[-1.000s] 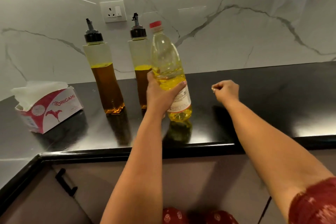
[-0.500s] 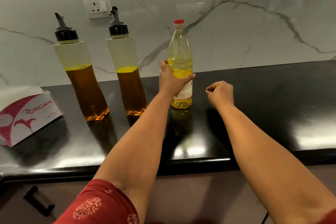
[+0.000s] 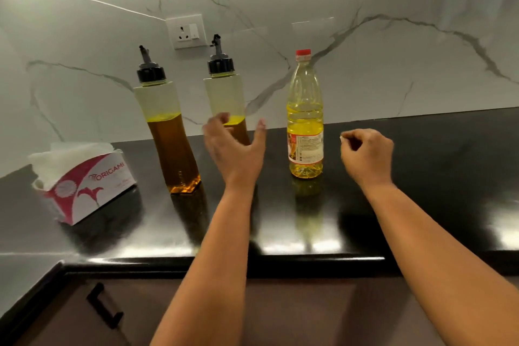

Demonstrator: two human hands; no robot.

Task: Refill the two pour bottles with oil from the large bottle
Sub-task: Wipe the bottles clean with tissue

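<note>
Right pour bottle [image 3: 224, 98] base hand-hidden, seemingly.

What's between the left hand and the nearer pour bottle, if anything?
Nothing visible. The left hand is open in front of the right pour bottle, with no object between them. The large bottle stands apart to its right, the other pour bottle to its left. The black spout cap is on.

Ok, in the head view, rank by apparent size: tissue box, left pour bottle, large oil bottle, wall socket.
1. Left pour bottle and tissue box: too alike to rank, and the box sits nearer.
2. Large oil bottle.
3. Wall socket.
</note>
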